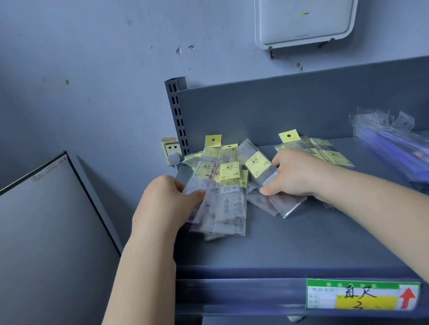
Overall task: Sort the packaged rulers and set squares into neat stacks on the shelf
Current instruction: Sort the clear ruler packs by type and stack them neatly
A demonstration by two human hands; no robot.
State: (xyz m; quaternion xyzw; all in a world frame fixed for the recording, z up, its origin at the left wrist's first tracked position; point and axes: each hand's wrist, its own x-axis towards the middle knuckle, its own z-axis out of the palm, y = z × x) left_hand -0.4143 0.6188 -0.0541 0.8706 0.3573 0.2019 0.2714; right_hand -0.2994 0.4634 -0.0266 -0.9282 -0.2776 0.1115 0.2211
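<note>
Left hand (165, 199) at nine o'clock on the grey shelf (308, 234), thumb and fingers clamped on a fanned bundle of packaged rulers (222, 196) with yellow labels. Just right, at three o'clock of that bundle, right hand (295, 173) pressed flat, fingers together, on loose ruler packs (278, 203). Further packs (326, 150) behind the knuckles. Blue-edged packets (414, 157) well apart at far right.

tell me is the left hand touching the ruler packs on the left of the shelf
Touching. In the head view, the left hand has its thumb lying over the near edge of the fanned ruler packs, with the fingers tucked behind them; no gap shows.
</note>
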